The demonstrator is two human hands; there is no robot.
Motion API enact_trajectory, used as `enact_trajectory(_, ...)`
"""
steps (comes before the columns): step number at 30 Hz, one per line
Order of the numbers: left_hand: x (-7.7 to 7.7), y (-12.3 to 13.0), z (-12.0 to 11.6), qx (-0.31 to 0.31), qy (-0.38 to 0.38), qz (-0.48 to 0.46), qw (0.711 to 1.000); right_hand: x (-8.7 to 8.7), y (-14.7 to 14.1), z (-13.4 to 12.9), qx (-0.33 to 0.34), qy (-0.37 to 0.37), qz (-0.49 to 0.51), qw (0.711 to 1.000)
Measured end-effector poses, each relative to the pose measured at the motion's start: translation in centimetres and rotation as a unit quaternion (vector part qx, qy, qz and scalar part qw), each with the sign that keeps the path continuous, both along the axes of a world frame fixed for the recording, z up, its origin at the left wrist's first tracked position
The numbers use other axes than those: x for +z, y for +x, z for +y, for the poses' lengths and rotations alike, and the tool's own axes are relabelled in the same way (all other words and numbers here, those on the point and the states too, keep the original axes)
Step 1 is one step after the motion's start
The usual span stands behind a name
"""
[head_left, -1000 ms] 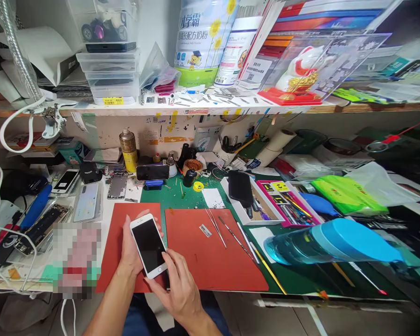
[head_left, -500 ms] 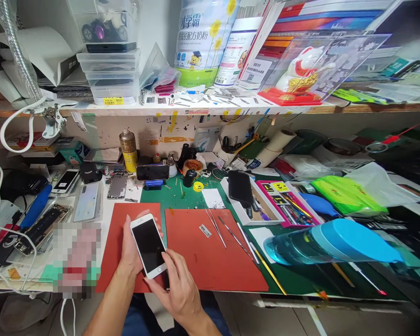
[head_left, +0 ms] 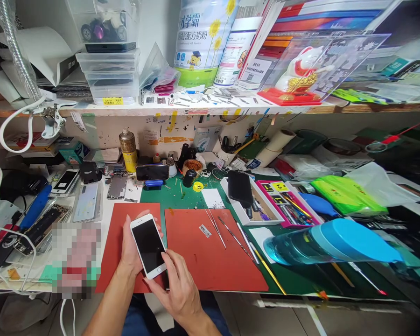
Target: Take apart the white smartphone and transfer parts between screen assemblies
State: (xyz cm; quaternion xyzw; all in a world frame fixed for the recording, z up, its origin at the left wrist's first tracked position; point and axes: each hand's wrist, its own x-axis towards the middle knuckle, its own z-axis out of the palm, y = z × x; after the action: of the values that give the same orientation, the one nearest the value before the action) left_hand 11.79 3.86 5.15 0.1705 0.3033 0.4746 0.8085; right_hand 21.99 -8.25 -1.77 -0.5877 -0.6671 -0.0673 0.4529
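Note:
A white phone (head_left: 148, 245) with a dark screen and a round home button is held tilted above the left red mat (head_left: 114, 233). My left hand (head_left: 129, 249) is wrapped round its left side and supports it from beneath. At the lower right edge, my right hand (head_left: 178, 282) grips the phone between thumb and fingers beside the home button. The fingers of my left hand behind the phone are hidden. To the right, on the other red mat (head_left: 192, 261), lie a small metallic piece (head_left: 205, 231) and tweezers (head_left: 217, 228).
Slim tools, including a yellow rod (head_left: 271, 275), lie right of the mats. A blue-lidded bottle (head_left: 329, 242) rests farther right. Behind stand a white tray (head_left: 245, 221), a pink tray (head_left: 317, 219) and a spray can (head_left: 128, 151). A shelf (head_left: 154, 110) spans overhead.

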Motion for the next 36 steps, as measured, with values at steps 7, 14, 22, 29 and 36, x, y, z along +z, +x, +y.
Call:
enact_trajectory(7,-0.06,0.0,0.01,0.001,0.001,-0.003,1.0,-0.22,-0.02,-0.05,0.001,-0.002,-0.004,1.0)
enact_trajectory(14,-0.09,0.0,0.02,0.003,0.002,-0.002,1.0,-0.41,-0.03,-0.05,0.001,-0.007,0.001,1.0)
enact_trajectory(22,-0.16,0.04,0.05,0.005,0.002,0.002,1.0,-0.37,-0.05,-0.02,-0.002,-0.002,-0.001,1.0)
enact_trajectory(29,-0.07,0.05,0.06,0.004,0.001,0.004,1.0,-0.39,-0.07,-0.08,0.001,-0.002,0.001,1.0)
enact_trajectory(36,-0.3,0.03,0.12,0.009,0.003,0.009,1.0,-0.12,-0.05,-0.04,0.002,-0.001,0.004,1.0)
